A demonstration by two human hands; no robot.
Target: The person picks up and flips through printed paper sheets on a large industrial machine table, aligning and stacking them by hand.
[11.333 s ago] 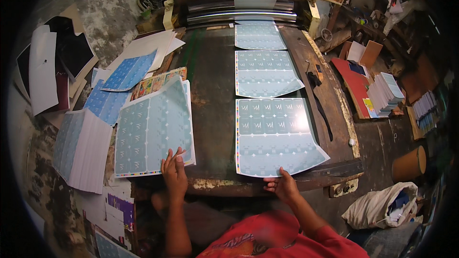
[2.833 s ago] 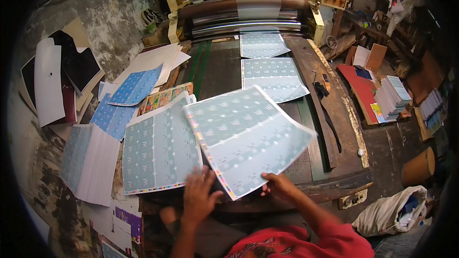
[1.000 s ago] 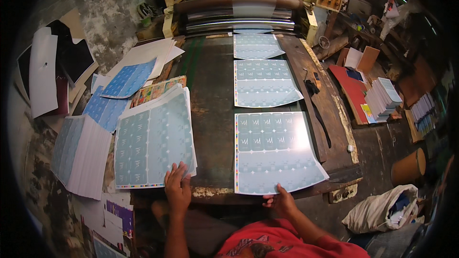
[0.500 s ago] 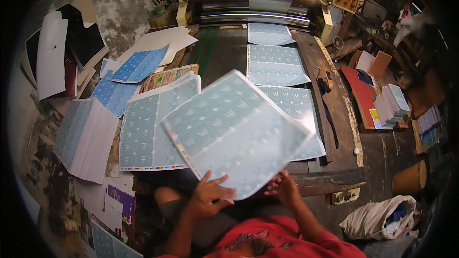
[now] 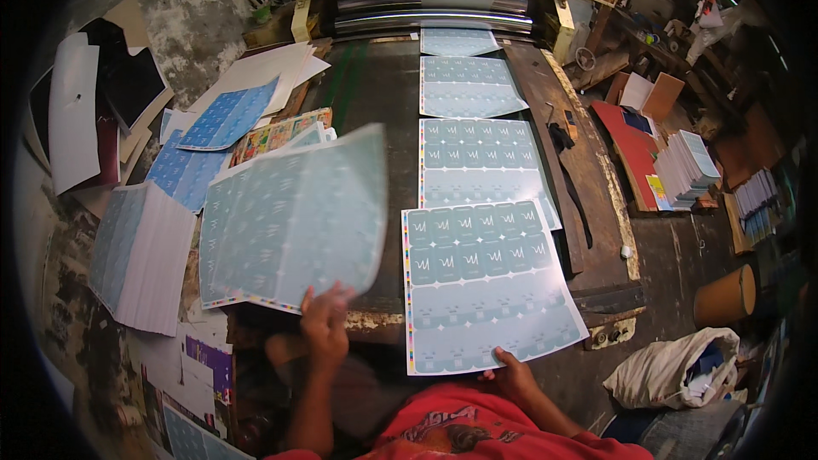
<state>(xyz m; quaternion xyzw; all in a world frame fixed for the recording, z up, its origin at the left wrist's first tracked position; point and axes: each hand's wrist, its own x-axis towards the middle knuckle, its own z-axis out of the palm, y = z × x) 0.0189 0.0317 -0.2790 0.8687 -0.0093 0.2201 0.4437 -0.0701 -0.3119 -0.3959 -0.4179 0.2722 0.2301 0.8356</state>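
Observation:
My right hand (image 5: 515, 371) pinches a pale teal printed sheet (image 5: 494, 290) by its near edge, thumb on top and fingers beneath. The sheet lies tilted toward me over the near end of the machine's bed, with a colour strip along its left side. To the left, another printed sheet (image 5: 294, 217) is blurred, its right side curling up over a stack of like sheets (image 5: 217, 243). At that sheet's lower edge is my left hand (image 5: 325, 319); motion smears its fingers, so their grip is unclear.
Several printed sheets (image 5: 473, 85) lie in a row on the dark bed (image 5: 366, 136), leading back to metal rollers (image 5: 426, 24). Left are a thick paper stack (image 5: 141, 260) and blue sheets (image 5: 230, 115). Right stand a brown bin (image 5: 724, 296) and a white sack (image 5: 665, 375).
The sheet that was between my hands has swung left over the stack with my left hand. My right hand now holds another sheet from the bed. The view has shifted slightly.

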